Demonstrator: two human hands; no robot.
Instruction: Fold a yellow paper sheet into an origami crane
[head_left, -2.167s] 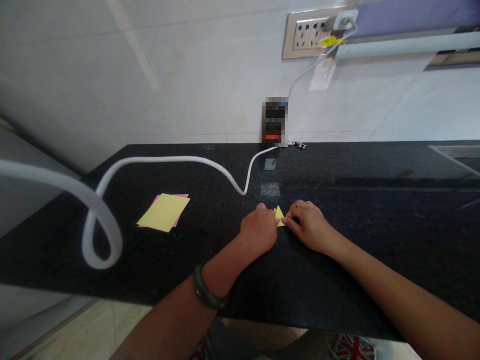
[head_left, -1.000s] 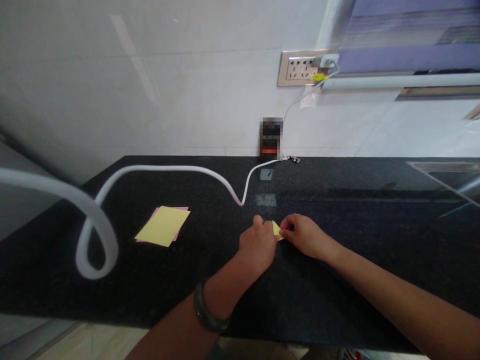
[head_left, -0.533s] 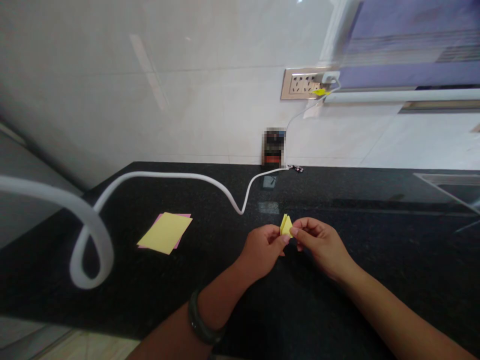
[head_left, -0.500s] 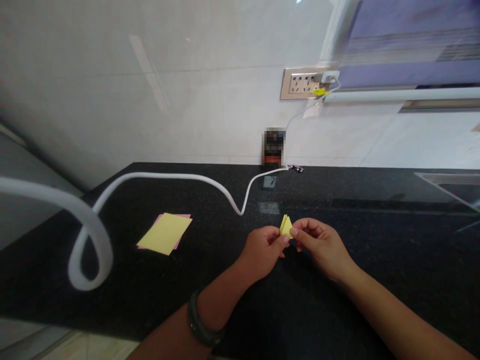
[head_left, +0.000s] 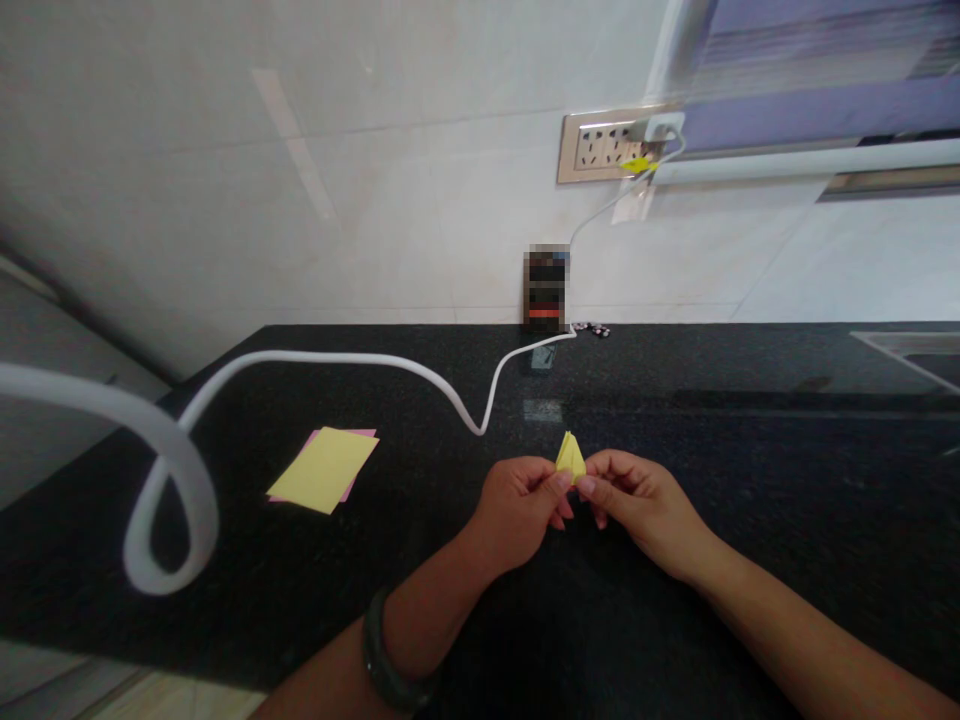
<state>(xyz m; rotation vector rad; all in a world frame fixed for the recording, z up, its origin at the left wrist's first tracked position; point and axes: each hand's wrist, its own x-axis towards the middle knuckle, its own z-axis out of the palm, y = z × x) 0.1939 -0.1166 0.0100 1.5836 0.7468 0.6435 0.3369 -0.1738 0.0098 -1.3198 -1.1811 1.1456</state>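
Observation:
A small folded piece of yellow paper (head_left: 571, 455) is pinched between both hands, its pointed end upward, above the black countertop. My left hand (head_left: 521, 510), with a dark bangle on its wrist, grips the lower left side between thumb and fingers. On the lower right side, my right hand (head_left: 637, 505) closes thumb and forefinger on the same paper. The fingertips cover the paper's bottom edge. Further left, a yellow paper sheet (head_left: 326, 470) lies over a pink sheet (head_left: 369, 434), of which only the edges show.
A thick white cord (head_left: 330, 356) loops over the left side and runs to a pixelated phone-like device (head_left: 547, 290) against the wall. Above is a socket panel (head_left: 570, 150) with a charger plugged in. A sink edge (head_left: 900, 355) shows at the right on the black countertop (head_left: 420, 640).
The folded paper has turned slightly, showing more of its front face. Both hands still pinch it, with the thumbs now closer together at its bottom. The view has shifted a little.

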